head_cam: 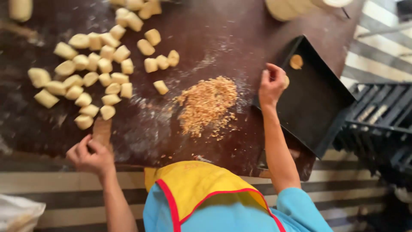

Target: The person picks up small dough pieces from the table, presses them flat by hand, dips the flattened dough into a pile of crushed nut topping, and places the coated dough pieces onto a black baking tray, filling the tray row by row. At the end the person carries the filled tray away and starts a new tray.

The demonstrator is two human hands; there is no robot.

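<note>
My left hand (90,155) is closed on the near end of a brown wooden piece (102,130) at the front edge of the dark, floury table (214,38). Just beyond it lie several pale dough lumps (99,64) in a loose cluster. My right hand (271,83) reaches over the left rim of a black tray (317,107) and pinches a small flat dough piece (286,81). One round dough disc (296,61) lies on the tray's far corner.
A heap of golden crumbs (208,105) sits mid-table between my hands. Black crates (377,116) stand on the striped floor at the right. A pale round object (283,8) is at the table's far edge, and a white bag (17,212) is at the lower left.
</note>
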